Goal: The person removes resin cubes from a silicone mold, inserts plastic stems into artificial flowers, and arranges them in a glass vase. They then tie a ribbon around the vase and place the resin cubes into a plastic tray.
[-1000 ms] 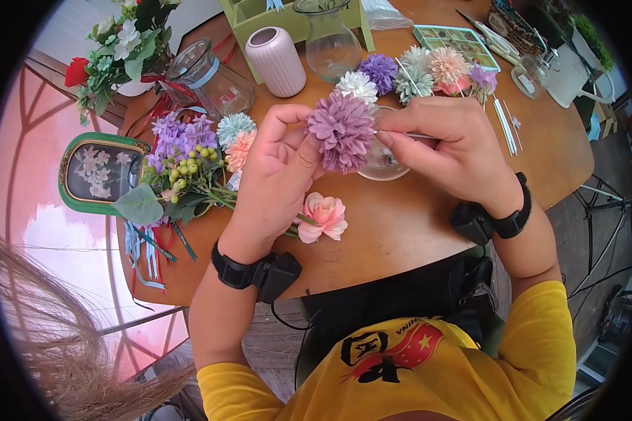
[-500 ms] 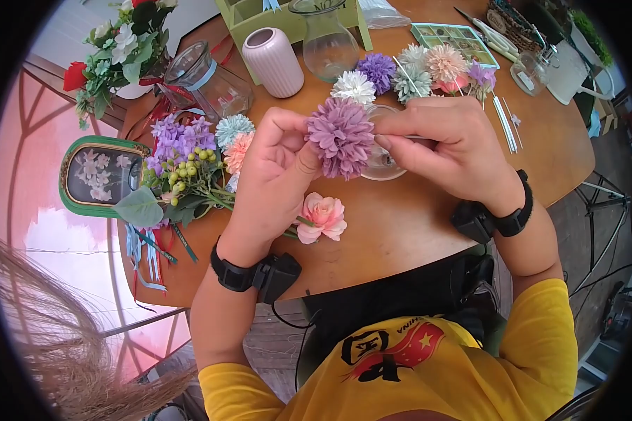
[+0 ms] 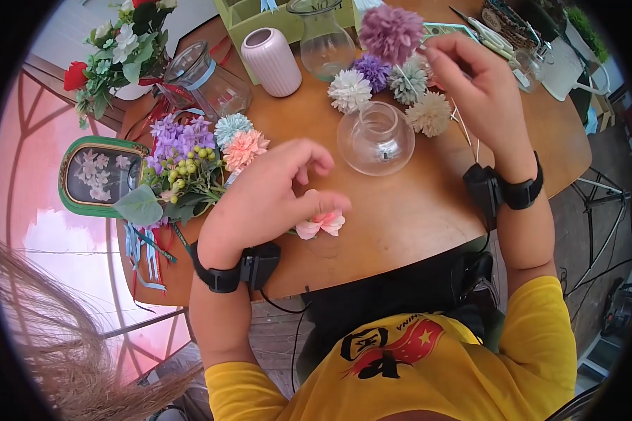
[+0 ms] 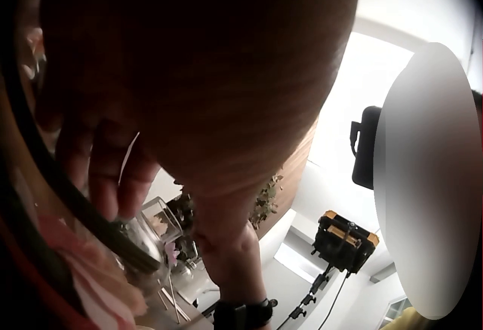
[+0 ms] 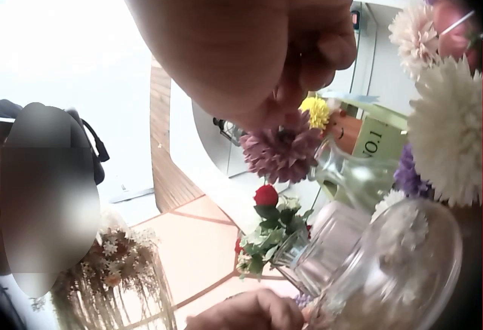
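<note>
In the head view my right hand (image 3: 481, 95) is raised at the back right and pinches a mauve pompom flower (image 3: 391, 34) by its thin stem between thumb and index finger. The bloom shows below that hand in the right wrist view. My left hand (image 3: 274, 193) hovers over the front left of the table, fingers loosely bent with nothing in them. Under its thumb lies a pink flower (image 3: 321, 226), partly covered. Between the hands stands a round clear glass vase (image 3: 376, 151).
White (image 3: 350, 91), purple, grey-green and beige (image 3: 429, 114) pompom flowers lie behind the round vase. A lilac ribbed vase (image 3: 272, 63) and glass vases (image 3: 326, 43) stand further back. At the left are a flower bunch (image 3: 183, 151) and a green frame (image 3: 105, 174).
My right hand has carried the mauve flower up and away to the back right. My left hand has come off the bloom and moved down left. The round vase is now uncovered.
</note>
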Action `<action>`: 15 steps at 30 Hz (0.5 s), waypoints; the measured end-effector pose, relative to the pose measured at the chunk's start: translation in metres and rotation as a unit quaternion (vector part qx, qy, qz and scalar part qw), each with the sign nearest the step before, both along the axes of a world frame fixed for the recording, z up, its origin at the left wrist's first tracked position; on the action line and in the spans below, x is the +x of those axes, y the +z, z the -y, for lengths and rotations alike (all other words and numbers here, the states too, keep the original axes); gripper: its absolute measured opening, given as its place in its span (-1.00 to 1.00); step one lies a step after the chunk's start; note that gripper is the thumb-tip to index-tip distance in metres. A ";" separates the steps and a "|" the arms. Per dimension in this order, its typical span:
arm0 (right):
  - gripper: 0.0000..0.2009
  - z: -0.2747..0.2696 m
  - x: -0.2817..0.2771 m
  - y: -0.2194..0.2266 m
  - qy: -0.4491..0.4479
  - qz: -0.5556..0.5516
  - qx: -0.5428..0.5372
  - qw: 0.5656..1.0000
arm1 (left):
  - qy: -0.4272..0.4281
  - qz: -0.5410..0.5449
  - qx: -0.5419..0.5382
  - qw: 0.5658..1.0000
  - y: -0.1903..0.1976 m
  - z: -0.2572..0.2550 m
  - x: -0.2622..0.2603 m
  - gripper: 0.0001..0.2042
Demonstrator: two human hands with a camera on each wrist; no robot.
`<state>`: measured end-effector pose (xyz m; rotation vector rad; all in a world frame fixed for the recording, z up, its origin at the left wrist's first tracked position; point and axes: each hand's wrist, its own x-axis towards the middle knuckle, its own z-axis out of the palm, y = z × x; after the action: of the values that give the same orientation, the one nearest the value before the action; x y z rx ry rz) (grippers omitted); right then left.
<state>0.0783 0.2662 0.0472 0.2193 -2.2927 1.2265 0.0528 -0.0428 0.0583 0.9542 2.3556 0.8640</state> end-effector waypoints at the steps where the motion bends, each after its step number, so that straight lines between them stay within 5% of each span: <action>1: -0.80 -0.009 -0.006 -0.005 -0.027 -0.009 0.003 1.000 | -0.030 -0.034 0.001 0.999 0.000 0.000 0.003 -0.48; 8: -0.73 -0.030 -0.017 -0.007 -0.160 0.046 0.074 0.983 | -0.135 -0.113 0.028 0.984 -0.022 0.003 0.001 -0.43; 15: -0.71 -0.025 -0.016 -0.007 -0.134 0.065 0.079 0.986 | -0.044 -0.031 0.038 0.998 -0.012 0.000 0.002 -0.73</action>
<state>0.0620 0.2917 0.0399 -0.1143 -2.4389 0.9490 0.0551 -0.0425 0.0459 1.1216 2.3282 0.9064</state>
